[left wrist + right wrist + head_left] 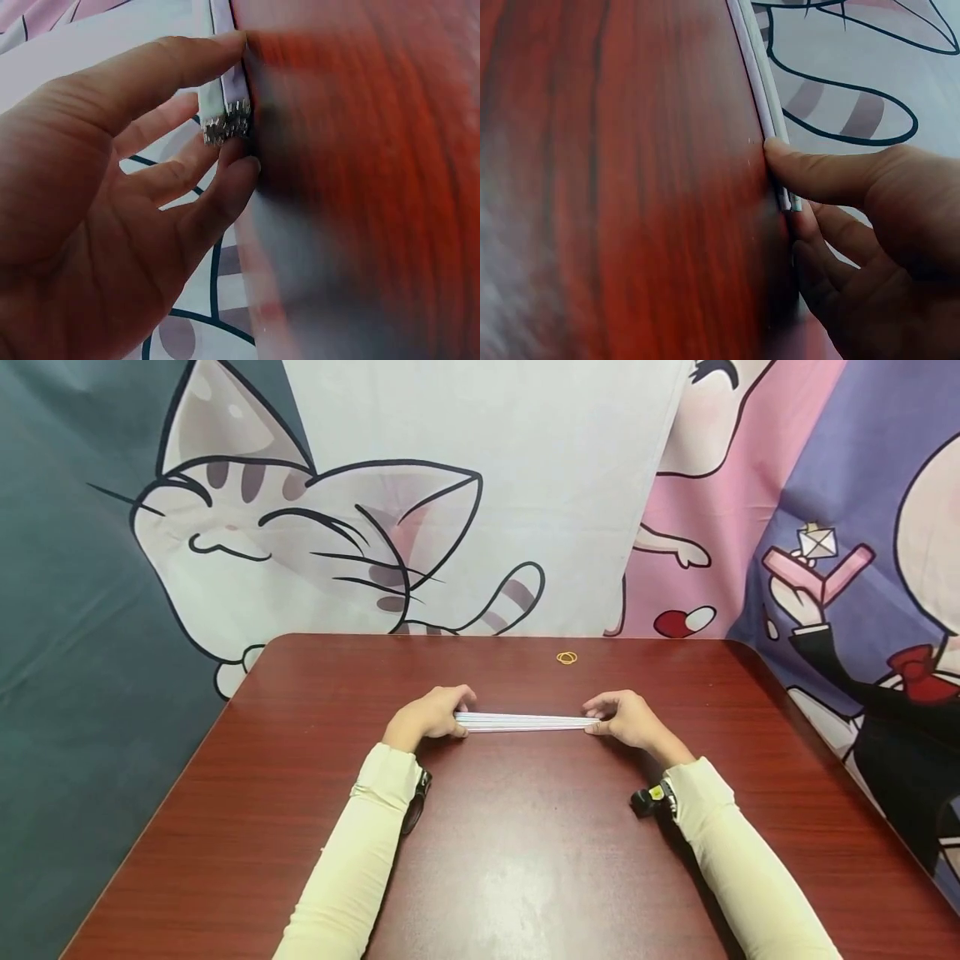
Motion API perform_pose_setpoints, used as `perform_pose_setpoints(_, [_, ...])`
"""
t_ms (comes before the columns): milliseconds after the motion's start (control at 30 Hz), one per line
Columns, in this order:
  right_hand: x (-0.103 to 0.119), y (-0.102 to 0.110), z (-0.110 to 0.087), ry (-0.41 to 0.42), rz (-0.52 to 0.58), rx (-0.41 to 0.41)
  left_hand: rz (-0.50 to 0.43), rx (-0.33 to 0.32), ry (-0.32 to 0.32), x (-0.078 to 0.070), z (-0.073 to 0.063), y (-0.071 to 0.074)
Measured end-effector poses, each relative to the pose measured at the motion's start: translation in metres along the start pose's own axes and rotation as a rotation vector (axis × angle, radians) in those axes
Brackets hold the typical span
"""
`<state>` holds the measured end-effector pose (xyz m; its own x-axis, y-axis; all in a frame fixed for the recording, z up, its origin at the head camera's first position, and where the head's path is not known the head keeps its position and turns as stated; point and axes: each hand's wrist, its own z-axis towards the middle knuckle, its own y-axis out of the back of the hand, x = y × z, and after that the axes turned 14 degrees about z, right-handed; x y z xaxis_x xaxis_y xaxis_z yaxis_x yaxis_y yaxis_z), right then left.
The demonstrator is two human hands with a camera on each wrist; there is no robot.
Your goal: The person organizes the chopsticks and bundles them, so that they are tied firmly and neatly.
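A long, thin bundle of pale strips (517, 722), in white, pale green and lilac, lies crosswise near the table's far half, wider at its left end. My left hand (432, 714) holds that left end. In the left wrist view the thumb lies across the strips (212, 94), whose ends look frayed or marked with dark flecks. My right hand (628, 718) pinches the narrower right end. The right wrist view has the thumb on the near side of the strips (761, 82) and the fingers beyond, partly hidden.
Yellow rubber bands (566, 657) lie near the far edge of the brown wooden table (510, 877). Behind the table hangs a cartoon-printed cloth (480, 435). A small black device (652, 800) is strapped to the right wrist, and a dark strap circles the left.
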<state>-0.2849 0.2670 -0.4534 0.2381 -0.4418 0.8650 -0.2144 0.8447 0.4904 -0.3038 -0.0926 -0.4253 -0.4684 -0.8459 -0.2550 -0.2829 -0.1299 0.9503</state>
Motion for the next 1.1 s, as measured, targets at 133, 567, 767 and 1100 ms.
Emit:
perform_pose_setpoints(133, [-0.0001, 0.0001, 0.0003, 0.027, -0.032, 0.034, 0.039, 0.034, 0.025, -0.0014, 0.0013, 0.0000])
perform_pose_setpoints(567, [0.0052, 0.0037, 0.0014, 0.045, -0.069, 0.107, 0.029, 0.069, -0.013, -0.0018, 0.0002, 0.0052])
perform_pose_setpoints(767, [0.0077, 0.0022, 0.0002, 0.066, -0.138, 0.116, 0.049, 0.048, -0.023, -0.0026, -0.0004, 0.0036])
perform_pose_setpoints(1100, [0.0096, -0.0013, -0.0008, 0.113, -0.253, 0.178, 0.070, 0.094, -0.010, -0.0060, -0.0019, 0.0003])
